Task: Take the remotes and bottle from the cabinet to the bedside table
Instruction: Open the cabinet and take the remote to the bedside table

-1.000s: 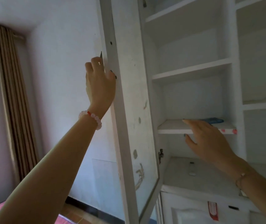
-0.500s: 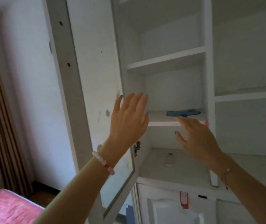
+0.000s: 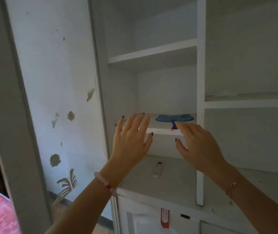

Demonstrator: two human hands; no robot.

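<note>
the left hand (image 3: 131, 141) is raised, fingers straight and spread, holding nothing; the right hand (image 3: 198, 146), fingers apart and likewise empty, reaches at the front edge of the white painted shelf (image 3: 161, 131). a flat blue object (image 3: 175, 118) lies on that shelf. a small white remote (image 3: 157, 169) lies on the pale cabinet ledge (image 3: 140, 181) below the hands. nothing is taken yet and no bottle shows, so all the carrying remains, i judge.

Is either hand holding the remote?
No, the left hand and right hand are open, and the remote lies untouched below them.
</note>
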